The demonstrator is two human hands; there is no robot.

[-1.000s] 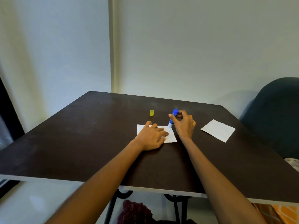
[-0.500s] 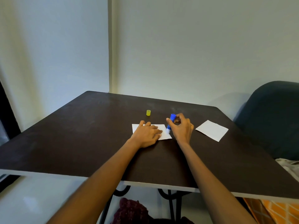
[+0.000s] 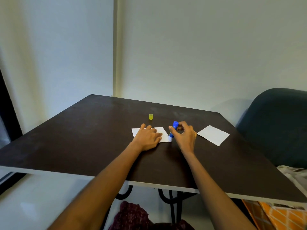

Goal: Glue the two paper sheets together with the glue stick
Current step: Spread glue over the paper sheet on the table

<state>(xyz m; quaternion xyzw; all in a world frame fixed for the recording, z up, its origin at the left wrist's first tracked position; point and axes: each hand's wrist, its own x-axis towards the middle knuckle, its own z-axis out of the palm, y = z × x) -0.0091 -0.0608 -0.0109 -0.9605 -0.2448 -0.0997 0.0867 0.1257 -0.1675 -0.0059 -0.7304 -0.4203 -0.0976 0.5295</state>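
A white paper sheet (image 3: 163, 132) lies on the dark table (image 3: 83, 138). My left hand (image 3: 147, 136) rests flat on it, fingers spread, covering most of it. My right hand (image 3: 184, 136) grips a blue glue stick (image 3: 172, 130), held tilted with its white tip down at the sheet's near right corner. A second white sheet (image 3: 213, 134) lies flat to the right, apart from both hands. The yellow cap (image 3: 150, 116) stands upright behind the first sheet.
A dark blue chair back (image 3: 279, 123) rises at the table's right side. Walls stand close behind the table. Orange patterned fabric (image 3: 279, 216) and dark red cloth (image 3: 132, 214) lie below the front edge.
The glue stick's tip has travelled from the sheet's far right edge down to its near right corner. My left hand stays pressed on the sheet.
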